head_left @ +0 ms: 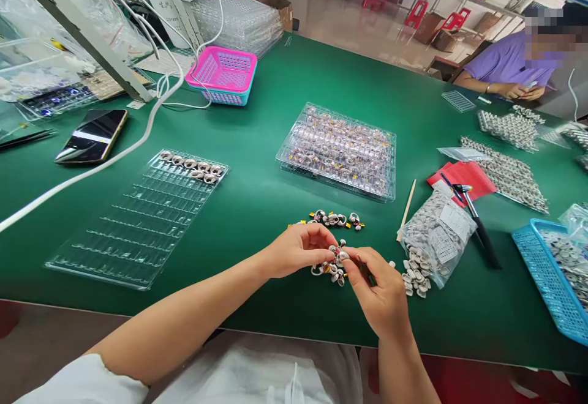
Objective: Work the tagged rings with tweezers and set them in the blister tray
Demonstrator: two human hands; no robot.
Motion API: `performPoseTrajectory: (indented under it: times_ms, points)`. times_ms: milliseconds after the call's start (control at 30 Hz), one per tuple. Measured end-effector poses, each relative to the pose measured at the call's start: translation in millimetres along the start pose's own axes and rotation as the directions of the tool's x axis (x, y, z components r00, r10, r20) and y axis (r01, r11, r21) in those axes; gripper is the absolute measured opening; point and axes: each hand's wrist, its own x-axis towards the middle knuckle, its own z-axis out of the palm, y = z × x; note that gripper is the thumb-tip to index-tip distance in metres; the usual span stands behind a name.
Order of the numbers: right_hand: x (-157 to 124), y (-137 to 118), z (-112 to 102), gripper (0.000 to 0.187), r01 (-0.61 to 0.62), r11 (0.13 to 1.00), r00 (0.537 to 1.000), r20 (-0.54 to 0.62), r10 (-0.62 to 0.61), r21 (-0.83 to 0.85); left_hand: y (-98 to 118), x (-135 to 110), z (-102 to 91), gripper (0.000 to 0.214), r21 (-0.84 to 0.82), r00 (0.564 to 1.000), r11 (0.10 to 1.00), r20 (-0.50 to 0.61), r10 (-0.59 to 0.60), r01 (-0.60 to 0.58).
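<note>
Near the table's front edge, both my hands meet over a pile of small ring-shaped electronic parts (337, 276). My left hand (298, 251) pinches a small pale, shiny part (342, 256) between thumb and fingers. From the other side, my right hand (379, 288) grips the same part with its fingertips. The fingers partly hide it, so its exact kind cannot be made out. Just beyond lies a row of similar ring-shaped parts with yellow tabs (337, 219). Loose pale caps (416, 274) spill from a clear plastic bag (443, 232) right of my right hand.
A clear slotted tray (133, 226) at left holds several ring parts. Filled stacked trays (340, 150) lie mid-table. Around them are a phone (94, 136), white cable (138, 147), pink basket (223, 70), black-handled tool (480, 229), wooden stick (407, 210) and blue basket (546, 281). A co-worker (509, 64) sits far right.
</note>
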Motion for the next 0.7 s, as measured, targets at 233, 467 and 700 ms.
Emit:
performPoseTrajectory:
  times_ms: [233,467,700]
  points:
    - [-9,-1,14,0.02,-0.256,0.934,0.964,-0.004,0.265,0.25,-4,-3,9.6,0.027,0.002,0.997,0.998,-0.015,0.069,-0.069]
    - [-16,1,22,0.023,-0.321,0.836,0.92,-0.061,0.386,0.444,4,-13,17.3,0.034,0.053,0.997,0.998,-0.068,0.034,-0.03]
    - [-20,-4,20,0.018,-0.221,0.898,0.961,-0.074,0.268,0.381,13,-28,22.8,0.025,0.233,0.985,0.967,-0.109,0.135,-0.107]
